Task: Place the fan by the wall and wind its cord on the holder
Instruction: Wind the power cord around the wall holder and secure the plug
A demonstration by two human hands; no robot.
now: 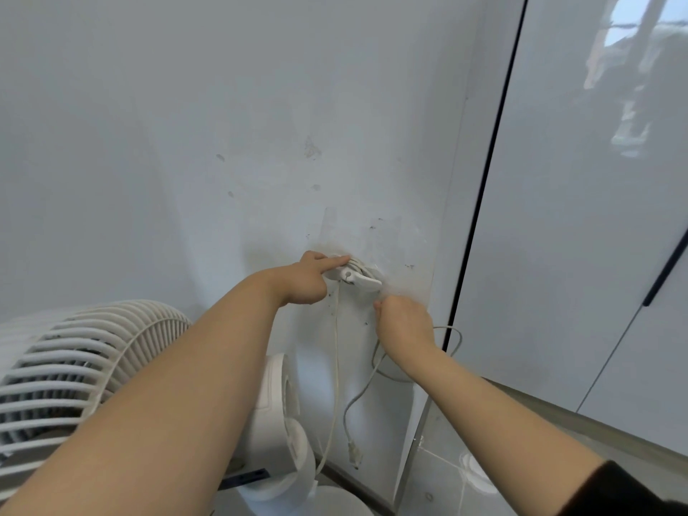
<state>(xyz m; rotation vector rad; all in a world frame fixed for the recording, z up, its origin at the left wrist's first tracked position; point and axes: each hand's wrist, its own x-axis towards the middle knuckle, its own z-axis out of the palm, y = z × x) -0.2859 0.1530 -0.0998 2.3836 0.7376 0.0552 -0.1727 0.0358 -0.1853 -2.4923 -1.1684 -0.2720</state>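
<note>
The white fan (93, 370) stands at the lower left of the frame, its ribbed grille tilted up and its body and round base close to the scuffed white wall (186, 143). Just right of the frame's centre, a small white holder (359, 279) is fixed to the wall with several turns of cord (337, 366) already looped around it. The left hand (307, 281) rests at the holder's left side, index finger stretched out over the wound loops, the other fingers curled in. The right hand (404, 325) sits just below and right of the holder, clenched around the cord, which slackens into a loop beside the wrist. From there the cord's free end hangs down the wall, ending in a plug (353, 454) near the floor. A glossy white cabinet door (577, 217) fills the right of the frame.
</note>
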